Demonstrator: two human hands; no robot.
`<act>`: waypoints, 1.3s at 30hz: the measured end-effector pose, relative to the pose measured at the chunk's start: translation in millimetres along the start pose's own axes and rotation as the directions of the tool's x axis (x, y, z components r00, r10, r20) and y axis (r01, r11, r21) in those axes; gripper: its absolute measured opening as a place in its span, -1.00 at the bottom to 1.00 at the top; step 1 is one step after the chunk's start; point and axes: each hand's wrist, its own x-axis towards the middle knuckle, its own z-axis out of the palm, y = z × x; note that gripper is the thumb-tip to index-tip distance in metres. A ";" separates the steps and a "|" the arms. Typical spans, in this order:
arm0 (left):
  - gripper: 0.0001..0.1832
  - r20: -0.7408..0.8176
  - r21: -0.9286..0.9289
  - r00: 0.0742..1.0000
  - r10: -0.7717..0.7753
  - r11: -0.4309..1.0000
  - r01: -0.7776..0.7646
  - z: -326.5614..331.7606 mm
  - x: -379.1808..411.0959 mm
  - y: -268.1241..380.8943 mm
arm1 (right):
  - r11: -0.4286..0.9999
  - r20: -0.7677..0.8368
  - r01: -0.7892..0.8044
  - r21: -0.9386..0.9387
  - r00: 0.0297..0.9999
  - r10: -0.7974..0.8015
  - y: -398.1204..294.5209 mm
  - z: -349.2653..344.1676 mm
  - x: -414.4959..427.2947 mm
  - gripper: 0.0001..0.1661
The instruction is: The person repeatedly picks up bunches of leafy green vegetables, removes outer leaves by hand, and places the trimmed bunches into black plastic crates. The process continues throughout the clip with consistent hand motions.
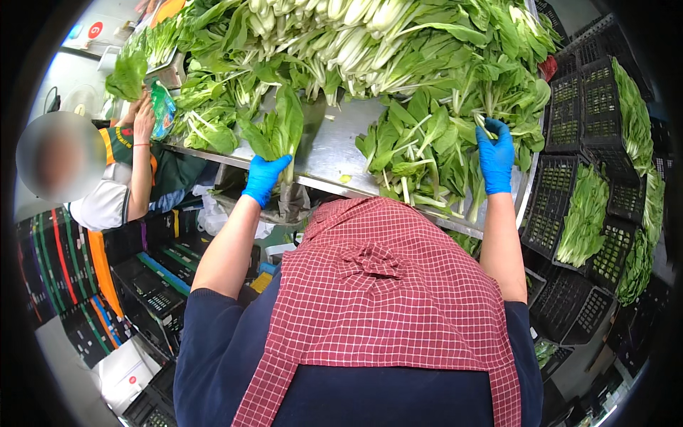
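Note:
My left hand (264, 179), in a blue glove, grips a leafy green plant (280, 125) near its base. The leaves point up and away, above the front edge of the metal table (341, 139). At the right, my gloved right hand (495, 157) has its fingers around a pale stalk (482, 123) among the greens. Just left of it lies a loose pile of leafy greens (411, 144) with thin white stems. Across the back of the table rises a large heap of greens (368, 37), many with their white stalk ends towards me.
Black crates (549, 203) with greens stand stacked at the right. On the left, a co-worker's hands (141, 117) hold a leafy green and a printed plastic bag (161, 109). Below the table edge hangs a dark bag (288, 205). Stacked striped black crates (58, 261) stand at lower left.

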 end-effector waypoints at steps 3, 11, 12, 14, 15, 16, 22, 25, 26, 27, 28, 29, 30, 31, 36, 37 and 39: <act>-0.49 -0.010 0.182 0.996 0.090 0.979 -0.087 -11.8 20.1 -14.3 | 0.903 -0.031 0.233 -0.362 0.965 -0.262 28.1 -4.3 21.6 -0.60; -0.45 0.076 0.295 0.997 -0.020 0.955 -0.004 -15.4 46.9 -19.2 | 0.855 0.047 0.139 -0.500 0.990 -0.133 42.7 5.1 37.0 -0.45; -0.44 0.061 0.298 0.998 -0.023 0.955 0.003 -16.0 47.6 -13.3 | 0.846 0.046 0.108 -0.523 0.994 -0.098 40.0 6.5 38.5 -0.42; -0.42 0.062 0.313 0.998 -0.032 0.950 0.011 -19.5 52.8 -14.8 | 0.799 0.063 0.055 -0.599 0.998 -0.021 34.0 7.3 41.0 -0.43; -0.41 0.080 0.332 0.996 -0.043 0.943 0.014 -18.4 52.3 -10.1 | 0.773 0.067 0.031 -0.634 0.998 0.015 31.6 7.1 43.6 -0.43; -0.40 0.098 0.350 0.994 -0.054 0.937 0.017 -18.9 50.4 -5.2 | 0.750 0.060 0.002 -0.661 0.997 0.050 34.8 6.1 46.5 -0.49; -0.16 0.090 0.474 0.987 -0.135 0.877 0.077 -32.6 22.0 44.4 | 0.795 0.053 0.064 -0.603 0.998 -0.040 18.7 -14.4 39.3 -0.64; -0.09 -0.091 0.700 0.989 0.113 0.713 -0.017 -54.9 20.7 29.5 | 0.855 0.030 0.202 -0.477 0.976 -0.214 -22.8 -30.6 18.6 -0.70; -0.10 -0.132 0.794 0.970 0.202 0.608 -0.019 -60.4 21.3 28.8 | 0.847 -0.010 0.286 -0.448 0.946 -0.324 -30.5 -32.4 14.1 -0.75; -0.14 -0.135 0.791 0.941 0.309 0.606 -0.085 -55.3 17.4 37.2 | 0.869 -0.011 0.270 -0.415 0.953 -0.302 -42.6 -33.0 7.6 -0.75; -0.18 -0.137 0.788 0.902 0.410 0.597 -0.152 -43.2 10.6 54.0 | 0.889 -0.013 0.251 -0.383 0.961 -0.277 -59.5 -33.6 0.0 -0.75; -0.21 -0.143 0.787 0.849 0.508 0.579 -0.214 -30.1 2.9 68.6 | 0.909 -0.012 0.234 -0.345 0.967 -0.254 -73.6 -32.2 -6.9 -0.76; -0.39 -0.099 0.736 0.780 0.617 0.573 -0.360 -15.4 -1.8 75.4 | 0.918 0.009 0.277 -0.285 0.958 -0.286 -84.5 -29.1 -13.8 -0.74; -0.51 -0.068 0.548 0.805 0.589 0.697 -0.463 7.0 -8.5 85.9 | 0.912 0.014 0.333 -0.238 0.940 -0.340 -92.4 -24.6 -20.0 -0.73; -0.67 0.692 -0.030 0.713 0.115 0.991 -0.131 118.2 -61.6 152.3 | 0.805 0.030 0.592 0.049 0.804 -0.593 -131.5 10.7 -46.6 -0.63; -0.58 0.768 -0.152 0.636 0.077 0.986 0.065 134.3 -68.8 151.3 | 0.762 0.043 0.643 0.077 0.761 -0.647 -136.4 17.8 -51.8 -0.61; -0.56 0.789 -0.321 0.610 0.076 0.898 0.303 160.0 -72.8 154.5 | 0.755 0.098 0.641 0.137 0.750 -0.655 -137.2 28.0 -65.1 -0.56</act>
